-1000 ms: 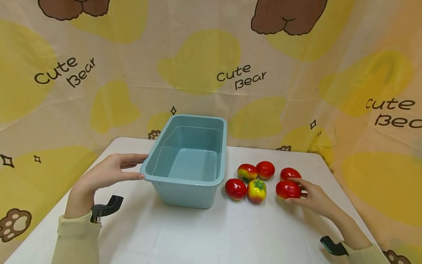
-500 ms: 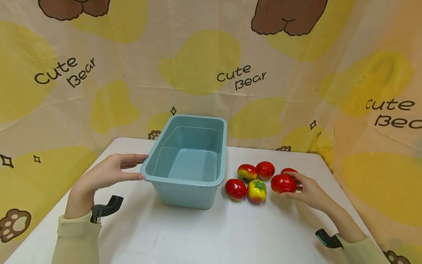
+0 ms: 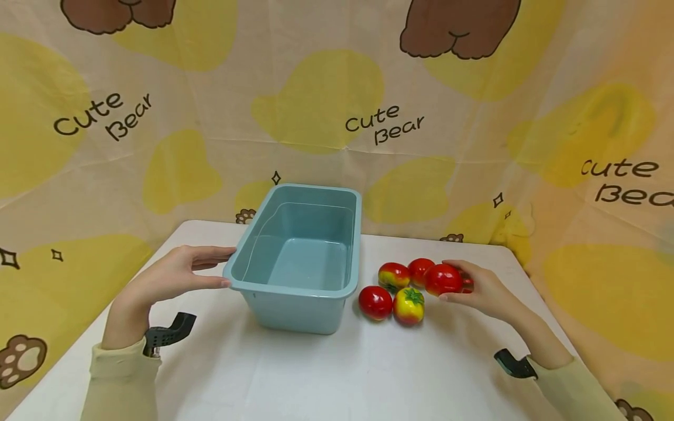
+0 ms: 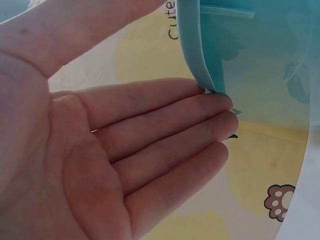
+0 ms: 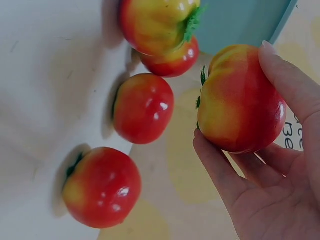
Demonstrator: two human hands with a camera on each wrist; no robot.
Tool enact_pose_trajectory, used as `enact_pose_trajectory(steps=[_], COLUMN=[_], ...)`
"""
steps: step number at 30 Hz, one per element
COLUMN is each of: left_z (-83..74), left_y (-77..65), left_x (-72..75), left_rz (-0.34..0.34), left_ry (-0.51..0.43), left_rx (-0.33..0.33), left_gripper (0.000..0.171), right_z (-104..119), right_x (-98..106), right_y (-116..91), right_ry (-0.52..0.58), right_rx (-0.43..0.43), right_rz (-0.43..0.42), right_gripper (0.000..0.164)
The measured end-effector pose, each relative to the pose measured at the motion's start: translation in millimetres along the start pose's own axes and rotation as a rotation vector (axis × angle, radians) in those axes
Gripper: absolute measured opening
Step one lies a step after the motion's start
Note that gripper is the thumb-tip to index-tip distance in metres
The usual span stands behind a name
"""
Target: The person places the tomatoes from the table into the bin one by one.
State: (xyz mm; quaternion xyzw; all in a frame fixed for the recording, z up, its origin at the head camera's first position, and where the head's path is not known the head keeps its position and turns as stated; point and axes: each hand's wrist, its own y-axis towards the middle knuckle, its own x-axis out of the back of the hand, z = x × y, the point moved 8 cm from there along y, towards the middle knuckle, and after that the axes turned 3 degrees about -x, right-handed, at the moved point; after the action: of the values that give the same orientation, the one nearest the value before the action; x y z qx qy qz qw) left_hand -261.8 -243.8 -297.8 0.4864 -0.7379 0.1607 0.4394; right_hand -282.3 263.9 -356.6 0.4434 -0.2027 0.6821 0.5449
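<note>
Tomato [image 3: 443, 280] in the right hand [image 3: 487, 290] — red in the head view, with yellow on one side in the right wrist view — is held above the white table [image 3: 368, 374], to the right of the blue tub [image 3: 297, 313]. The thumb and fingers of that hand grip it, with its green leaves on the side away from the palm.

The left hand [image 3: 174, 275] is open at the tub's left side, its four fingers nearly straight and together, fingertips at the rim; I cannot tell how firmly the thumb touches.

Between the tub and the right hand sits a loose cluster: a red tomato [image 3: 375, 303], a yellow tomato [image 3: 408, 310] with its leaves up, a red and yellow tomato [image 3: 394, 275] and, partly hidden, a second red tomato [image 3: 418, 269]. Another tomato [image 5: 102, 187] sits near them in the right wrist view.

Behind the table is a cloth [image 3: 295, 161] with yellow patches and the words "Cute Bear".
</note>
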Motion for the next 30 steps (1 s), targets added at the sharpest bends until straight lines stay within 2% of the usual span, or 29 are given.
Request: enact_pose_trajectory(steps=[11, 18, 25, 30], left_z=[-0.2, 0.1, 0.4, 1.3], left_y=[0.7, 0.2, 0.3, 0.6], left_x=[0.8, 0.4, -0.4, 0.2], left_rz=[-0.003, -0.004, 0.002, -0.001], left_ry=[0.001, 0.006, 0.008, 0.008], left_rx=[0.008, 0.006, 0.001, 0.003], left_gripper=[0.064, 0.064, 0.064, 0.064], right_z=[11, 20, 28, 37], right_x=[5, 8, 9, 10], right_y=[14, 23, 31, 37], right_ry=[-0.034, 0.016, 0.019, 0.035], right_rx=[0.016, 0.027, 0.002, 0.021], right_rz=[0.006, 0.018, 0.044, 0.056], right_gripper=[0.072, 0.073, 0.078, 0.076])
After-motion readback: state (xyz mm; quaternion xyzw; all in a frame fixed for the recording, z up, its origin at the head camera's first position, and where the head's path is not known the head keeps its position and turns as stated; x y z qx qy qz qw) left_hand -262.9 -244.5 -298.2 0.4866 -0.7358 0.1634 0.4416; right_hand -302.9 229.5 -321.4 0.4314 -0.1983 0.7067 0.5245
